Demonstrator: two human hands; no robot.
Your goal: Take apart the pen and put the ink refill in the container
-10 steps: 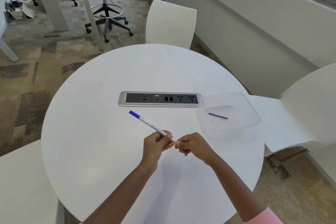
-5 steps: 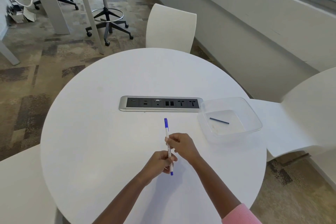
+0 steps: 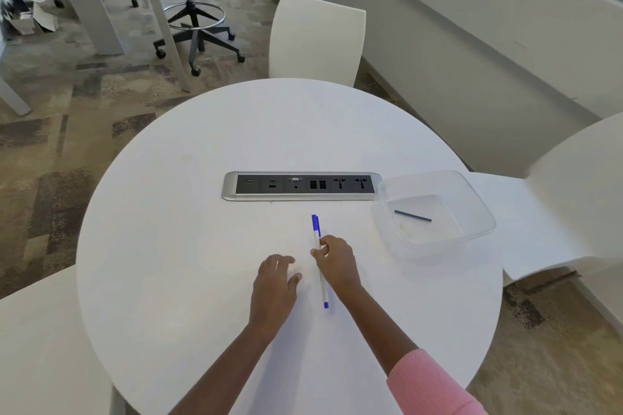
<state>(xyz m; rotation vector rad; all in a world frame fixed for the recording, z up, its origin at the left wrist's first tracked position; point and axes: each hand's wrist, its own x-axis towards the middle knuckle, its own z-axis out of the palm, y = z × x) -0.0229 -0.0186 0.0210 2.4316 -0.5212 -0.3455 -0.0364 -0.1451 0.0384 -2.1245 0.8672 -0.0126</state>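
Head view: the thin white pen with blue ends point(image 3: 323, 283) is pinched by the right hand point(image 3: 335, 261) over the round white tabletop point(image 3: 202, 178), pointing straight away. The left hand point(image 3: 274, 283) is held open beside it.

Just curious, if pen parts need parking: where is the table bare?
Bare table left of the left hand and beyond the socket panel. Crowded between the right hand gripping the pen and the clear container.
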